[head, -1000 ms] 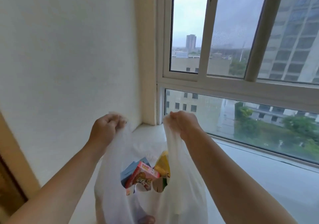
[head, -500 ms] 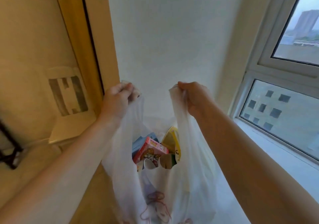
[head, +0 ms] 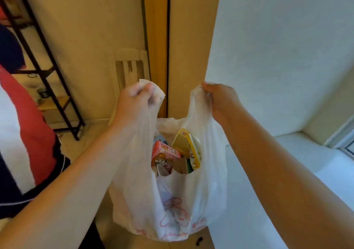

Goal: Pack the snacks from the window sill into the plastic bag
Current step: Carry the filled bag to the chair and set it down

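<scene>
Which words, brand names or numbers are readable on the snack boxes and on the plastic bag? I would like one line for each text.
No text can be read with confidence.
Pink box: cartoon figure, lettering too blurred to read.
Yellow box: small print at the top, too small to read.
Blue box: mostly hidden, no text visible.
Plastic bag: pink line drawing only, no readable words.

White plastic bag (head: 191, 200) hangs open, pink box (head: 164, 155) and yellow packet (head: 186, 145) upright inside.

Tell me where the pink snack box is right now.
In the head view, the pink snack box sits inside the open plastic bag, left of the yellow packet, between the left hand and right hand.
</scene>
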Demonstrator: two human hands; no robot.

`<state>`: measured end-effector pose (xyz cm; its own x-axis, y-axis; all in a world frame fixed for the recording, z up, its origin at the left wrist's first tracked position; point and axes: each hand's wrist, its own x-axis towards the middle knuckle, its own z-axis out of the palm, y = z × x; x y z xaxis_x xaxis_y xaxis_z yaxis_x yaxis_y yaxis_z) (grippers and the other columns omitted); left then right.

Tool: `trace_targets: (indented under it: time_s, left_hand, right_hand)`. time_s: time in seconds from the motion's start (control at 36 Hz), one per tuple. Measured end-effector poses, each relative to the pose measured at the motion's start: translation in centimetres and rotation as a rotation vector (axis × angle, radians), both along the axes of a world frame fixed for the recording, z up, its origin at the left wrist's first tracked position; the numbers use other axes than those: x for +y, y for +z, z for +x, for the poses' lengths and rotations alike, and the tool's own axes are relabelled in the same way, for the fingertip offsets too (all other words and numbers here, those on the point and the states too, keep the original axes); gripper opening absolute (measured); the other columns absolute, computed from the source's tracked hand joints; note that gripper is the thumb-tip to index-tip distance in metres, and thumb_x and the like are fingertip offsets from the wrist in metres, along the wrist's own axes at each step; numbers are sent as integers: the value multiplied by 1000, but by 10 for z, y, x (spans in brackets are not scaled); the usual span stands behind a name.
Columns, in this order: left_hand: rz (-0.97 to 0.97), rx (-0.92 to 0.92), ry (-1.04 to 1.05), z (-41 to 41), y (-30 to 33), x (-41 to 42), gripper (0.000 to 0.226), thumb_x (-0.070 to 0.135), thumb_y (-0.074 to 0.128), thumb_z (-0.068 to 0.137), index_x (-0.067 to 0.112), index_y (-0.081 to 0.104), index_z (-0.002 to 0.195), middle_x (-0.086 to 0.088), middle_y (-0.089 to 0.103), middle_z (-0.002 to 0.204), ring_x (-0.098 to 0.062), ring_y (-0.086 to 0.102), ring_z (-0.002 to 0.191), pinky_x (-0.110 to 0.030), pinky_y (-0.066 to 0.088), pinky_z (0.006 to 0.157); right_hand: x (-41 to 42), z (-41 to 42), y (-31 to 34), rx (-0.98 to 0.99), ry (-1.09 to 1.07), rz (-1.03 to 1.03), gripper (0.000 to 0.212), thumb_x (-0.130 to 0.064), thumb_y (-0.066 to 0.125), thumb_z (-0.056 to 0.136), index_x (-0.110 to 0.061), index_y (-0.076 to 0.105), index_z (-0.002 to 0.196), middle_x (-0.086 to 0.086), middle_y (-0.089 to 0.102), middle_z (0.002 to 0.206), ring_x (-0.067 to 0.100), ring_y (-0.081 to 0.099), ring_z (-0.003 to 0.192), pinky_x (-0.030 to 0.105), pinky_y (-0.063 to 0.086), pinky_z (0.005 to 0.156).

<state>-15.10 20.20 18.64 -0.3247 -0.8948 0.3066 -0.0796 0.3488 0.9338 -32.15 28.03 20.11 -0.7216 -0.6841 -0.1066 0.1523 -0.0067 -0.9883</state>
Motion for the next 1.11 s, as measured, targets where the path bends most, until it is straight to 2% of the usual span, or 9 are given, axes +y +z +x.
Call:
trace_targets:
  time_s: [0.11, 0.22, 0.36, 0.58, 0.78, 0.86, 1.0, 1.06, 1.11]
  left_hand:
    - [56, -62, 90, 26, -26, -31, 39, 29, 45, 99, 18, 51, 62, 2, 55, 74, -6, 54, 78, -20, 41, 72]
    - [157, -65, 181, 59, -50, -67, 46, 31, 48, 97, 16, 51, 54, -1, 56, 68, -22, 58, 83, -45, 47, 89]
    - [227, -38, 261, 89, -67, -99, 43, 31, 50, 97, 14, 51, 57, -2, 53, 62, -18, 55, 71, -37, 46, 78]
    - [230, -52, 243, 114, -77, -142, 43, 32, 48, 97, 15, 48, 58, -2, 52, 66, -16, 55, 71, -31, 46, 73]
    - [274, -156, 257, 114, -96, -170, 42, 29, 45, 99, 12, 47, 61, 2, 52, 70, -6, 52, 70, -19, 38, 63]
    - [321, -186, 295, 117, -106, -186, 37, 29, 46, 99, 12, 51, 66, 2, 53, 71, -4, 51, 69, -19, 37, 62]
    - [432, -166, 409, 120, -118, -217, 20, 26, 47, 99, 15, 60, 88, 4, 54, 77, -3, 51, 69, -16, 38, 58]
    - [474, -181, 481, 120, -118, -234, 19, 24, 49, 98, 18, 61, 84, 4, 55, 77, -9, 54, 71, -22, 43, 66]
    - [523, -217, 540, 118, -119, -256, 16, 23, 51, 96, 14, 64, 99, -2, 58, 87, -18, 56, 80, -30, 46, 78]
  right_hand:
    - [-33, 25, -16, 48, 31, 102, 43, -27, 71, 79, -3, 63, 114, 12, 65, 110, 28, 61, 105, 44, 47, 98]
    - [-67, 55, -20, 104, 108, 164, 34, -25, 66, 87, -9, 60, 115, 6, 62, 105, 23, 59, 102, 38, 48, 92]
    - [-109, 92, -30, 97, 185, 204, 25, -24, 63, 90, -15, 58, 112, -2, 56, 96, 19, 55, 102, 36, 45, 95]
    - [-167, 115, -45, 74, 164, 213, 37, -25, 64, 89, -13, 56, 124, -1, 57, 106, 19, 55, 105, 34, 44, 93]
    - [-203, 109, -78, -13, 124, 324, 10, -22, 68, 85, -16, 61, 86, 4, 63, 96, 25, 60, 103, 45, 48, 97]
    - [-221, 107, -93, -45, 113, 367, 21, -20, 68, 85, -18, 53, 72, 2, 57, 83, 26, 59, 102, 44, 48, 97]
    - [-263, 102, -121, -80, 171, 440, 20, -22, 68, 86, -10, 61, 101, 6, 59, 105, 25, 55, 107, 42, 45, 98]
    - [-283, 102, -128, -92, 212, 450, 30, -22, 65, 88, -8, 60, 114, 5, 55, 107, 25, 52, 107, 42, 43, 96]
    - [-304, 100, -133, -82, 248, 463, 36, -23, 63, 90, -7, 55, 121, 4, 54, 108, 24, 50, 106, 42, 42, 96]
